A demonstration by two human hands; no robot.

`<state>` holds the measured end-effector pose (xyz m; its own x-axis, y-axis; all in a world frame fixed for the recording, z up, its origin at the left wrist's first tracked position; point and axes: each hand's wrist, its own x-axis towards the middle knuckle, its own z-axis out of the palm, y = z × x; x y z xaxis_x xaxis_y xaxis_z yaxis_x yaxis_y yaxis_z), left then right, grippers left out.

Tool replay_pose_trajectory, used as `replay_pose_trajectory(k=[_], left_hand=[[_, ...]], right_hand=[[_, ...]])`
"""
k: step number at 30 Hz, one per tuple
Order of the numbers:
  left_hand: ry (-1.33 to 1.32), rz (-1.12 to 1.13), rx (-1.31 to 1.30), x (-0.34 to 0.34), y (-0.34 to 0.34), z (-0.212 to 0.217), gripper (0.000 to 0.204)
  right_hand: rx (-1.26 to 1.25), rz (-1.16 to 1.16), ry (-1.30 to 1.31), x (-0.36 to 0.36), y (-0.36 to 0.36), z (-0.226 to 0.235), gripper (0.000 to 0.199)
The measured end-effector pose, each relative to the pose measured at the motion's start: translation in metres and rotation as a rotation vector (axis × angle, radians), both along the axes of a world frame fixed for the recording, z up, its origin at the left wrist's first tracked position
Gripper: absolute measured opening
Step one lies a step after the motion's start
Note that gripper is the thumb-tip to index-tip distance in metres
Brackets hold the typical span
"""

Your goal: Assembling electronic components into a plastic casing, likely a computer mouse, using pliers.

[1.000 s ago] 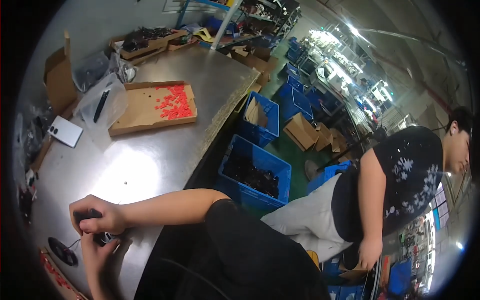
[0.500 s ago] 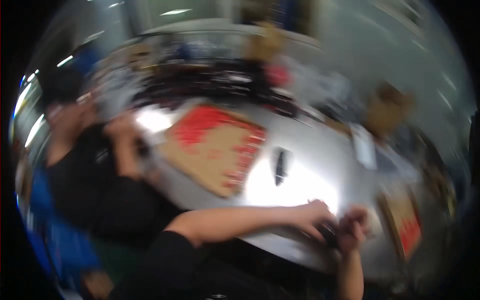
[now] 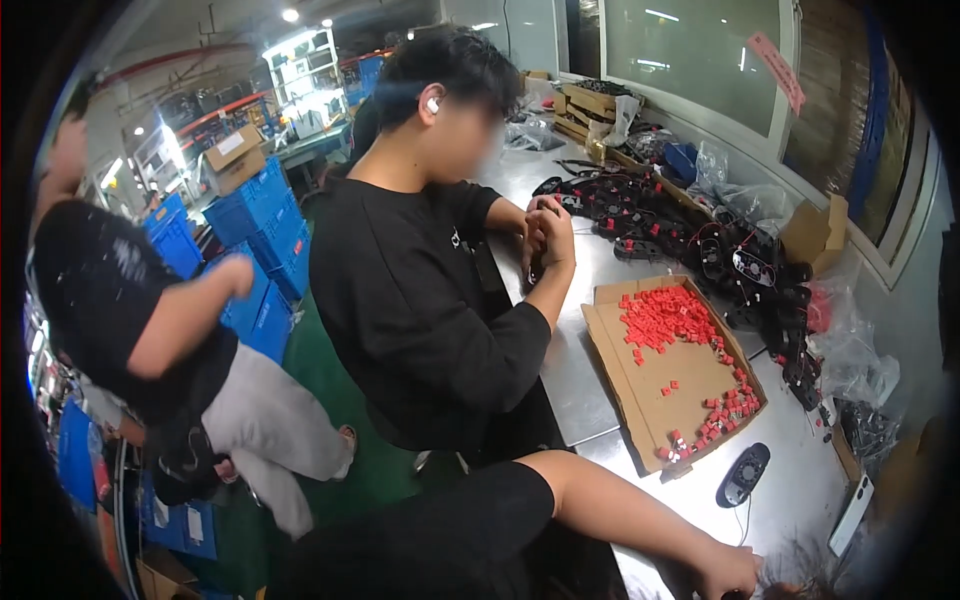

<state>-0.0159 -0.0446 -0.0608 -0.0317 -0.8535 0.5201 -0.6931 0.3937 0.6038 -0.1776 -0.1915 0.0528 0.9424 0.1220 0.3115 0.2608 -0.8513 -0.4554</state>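
My left hand point(image 3: 735, 572) is at the lower right edge of the picture, low over the metal table. Its fingers curl downward and are partly cut off, so whatever they grip is hidden. Past that hand, my right hand is out of the picture. A black oval plastic housing point(image 3: 743, 475) with a thin wire lies on the table beyond my left hand. Farther off rests a shallow cardboard tray point(image 3: 610, 350). Small red blocks point(image 3: 668, 318) are heaped at its far end, and more line its right side.
A co-worker point(image 3: 420, 300) in black stands at the table's left, both hands around a small dark part. Another person point(image 3: 120, 290) is farther left, near blue crates point(image 3: 262, 215). Black wired housings point(image 3: 690, 225) pile along the wall. A white phone-like slab point(image 3: 850, 515) lies at right.
My view has swung left and sharpened. My right hand and the dark thing between my hands have left the picture; the co-worker and blue crates now show fully.
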Motion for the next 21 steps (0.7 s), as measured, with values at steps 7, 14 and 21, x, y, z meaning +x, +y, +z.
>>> replay_pose_trajectory(k=[7, 14, 21], left_hand=[[0.043, 0.165, 0.080, 0.001, -0.001, 0.005, 0.062], [0.232, 0.075, 0.207, 0.013, 0.039, 0.057, 0.051], [-0.041, 0.021, 0.284, 0.026, 0.037, 0.066, 0.050]], right_hand=[[-0.186, -0.083, -0.012, -0.019, 0.002, -0.024, 0.082], [-0.124, -0.159, 0.042, -0.015, 0.021, -0.018, 0.053], [0.123, -0.063, 0.114, -0.014, 0.007, -0.015, 0.055]])
